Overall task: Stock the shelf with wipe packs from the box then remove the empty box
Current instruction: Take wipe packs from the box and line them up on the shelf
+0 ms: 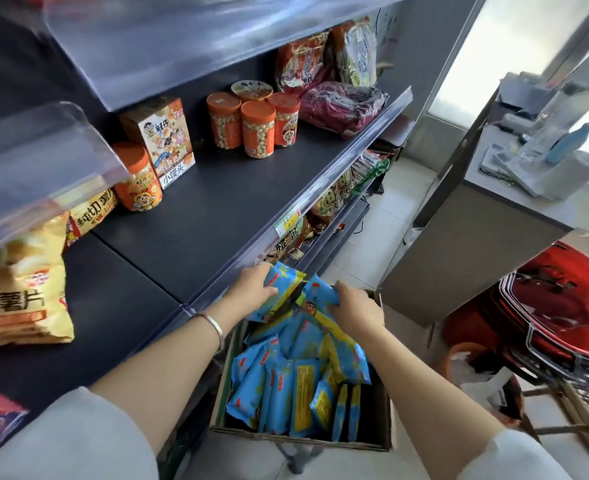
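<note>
Box [303, 442] of brown cardboard, flaps open, below the front edge of the shelf [210, 209]; what it stands on we cannot make out. Inside we see many blue and yellow wipe packs [286, 379], most on edge in loose rows, a few leaning across the others.

Left hand [253, 289], silver bracelet [213, 325] on the wrist, is over the far end of the box. Its fingers are curled round an upper pack [284, 280], which is lifted above the rest and tilted. Right hand [355, 306] is just beside it, fingers wrapped over a second pack [320, 292] that lies on top of the pile. The two held packs sit close together; we cannot tell whether they touch.

Every wipe pack we can see is in the box or in a hand. On the dark shelf board the goods stand toward the back: a group of orange-lidded jars [256, 129], a printed snack carton [160, 143] near another jar, and a yellow chip bag [16, 289] at the left.

To the right we note a grey worktop [514, 216] carrying a blue bottle [567, 143] among blurred items, and red baskets [570, 306] stacked beside its base.
</note>
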